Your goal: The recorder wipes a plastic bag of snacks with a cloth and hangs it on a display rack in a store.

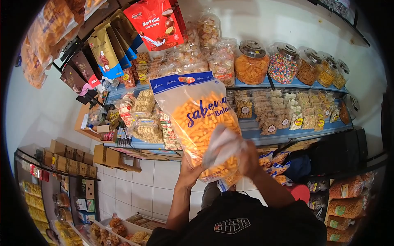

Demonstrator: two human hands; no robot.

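Observation:
A large clear plastic bag of orange stick snacks point(197, 123), with a blue printed band along its top, is held up in front of me, slightly tilted. My left hand point(191, 170) grips its lower left edge. At the bag's lower right, my right hand point(248, 160) holds a greyish-white cloth point(223, 147) against the bag's front; hand and cloth are blurred. Part of the bag's lower front is hidden behind the cloth.
Behind the bag, blue shelves point(255, 126) bear small snack packs and lidded jars point(252, 63). Pouches, a red one point(155, 23) among them, hang at upper left. Cardboard boxes point(72, 160) top a rack at left. Large snack bags point(349, 187) stand at lower right.

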